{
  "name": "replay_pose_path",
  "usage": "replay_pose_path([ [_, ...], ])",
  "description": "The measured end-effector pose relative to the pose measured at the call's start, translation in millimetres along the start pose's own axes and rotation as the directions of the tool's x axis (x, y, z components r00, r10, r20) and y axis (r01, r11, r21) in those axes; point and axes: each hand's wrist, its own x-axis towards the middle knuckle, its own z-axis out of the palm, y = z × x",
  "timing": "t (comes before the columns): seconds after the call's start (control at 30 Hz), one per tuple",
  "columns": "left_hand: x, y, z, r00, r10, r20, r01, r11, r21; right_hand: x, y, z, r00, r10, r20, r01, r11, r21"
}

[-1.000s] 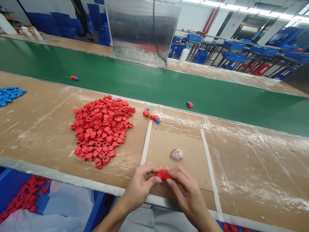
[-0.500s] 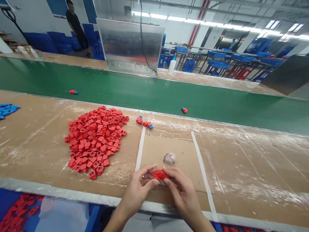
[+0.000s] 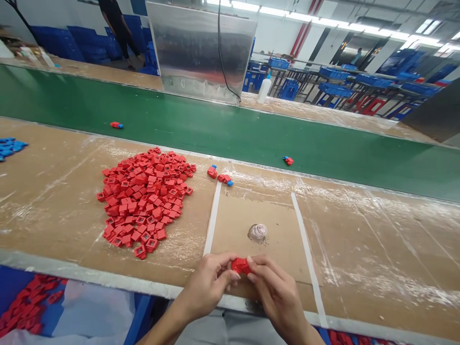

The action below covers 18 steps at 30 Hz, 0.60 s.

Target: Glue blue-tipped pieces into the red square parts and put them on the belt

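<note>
A small red plastic block piece (image 3: 240, 265) is held between both hands, just above the front edge of the work table. My left hand (image 3: 210, 282) pinches its left end between thumb and fingers. My right hand (image 3: 276, 290) grips the right end the same way, and the fingertips cover part of the piece. Beyond the hands, a round whitish lump (image 3: 258, 232) sits on a cardboard sheet (image 3: 233, 225) between two white tape strips. To the left lies a large pile of red hollow blocks (image 3: 147, 196).
Two red-and-blue pieces (image 3: 224, 179) lie near the table's far edge. A green conveyor belt (image 3: 201, 129) carries two more. Blue parts (image 3: 10, 147) are at far left. Below the table edge stands a blue bin (image 3: 140, 316) with red parts. Behind are a metal panel (image 3: 199, 52) and a white bottle (image 3: 264, 90).
My head view has tilted down slightly. Both hands keep hold of the red piece, now closer to the table's front edge. The right-hand piece on the belt has shifted a little right.
</note>
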Motion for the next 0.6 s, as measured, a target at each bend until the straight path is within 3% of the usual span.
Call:
replay_pose_path([
  [0.3, -1.5, -1.4, -2.5, 1.000, 0.002, -0.006, -0.002, 0.999, 0.037, 10.2, -1.2, -2.4, 0.997, -0.034, 0.065, 0.035, 0.999, -0.014],
  [0.43, 1.4, -2.3, 3.3, 0.999, -0.032, -0.022, 0.032, 0.999, 0.035, 0.6, -1.8, 8.4, 0.994, 0.113, -0.004, -0.112, 0.992, 0.055],
  [0.53, 2.1, 1.0, 4.0, 0.997, -0.080, -0.002, 0.080, 0.997, 0.001, -30.7, -0.2, 2.0, 0.938, 0.313, -0.151, -0.302, 0.949, 0.096],
  [0.6, 0.1, 7.8, -5.9, 0.997, -0.074, -0.023, 0.075, 0.997, 0.026, -59.8, 3.1, -17.5, 0.848, 0.415, -0.329, -0.438, 0.899, 0.005],
])
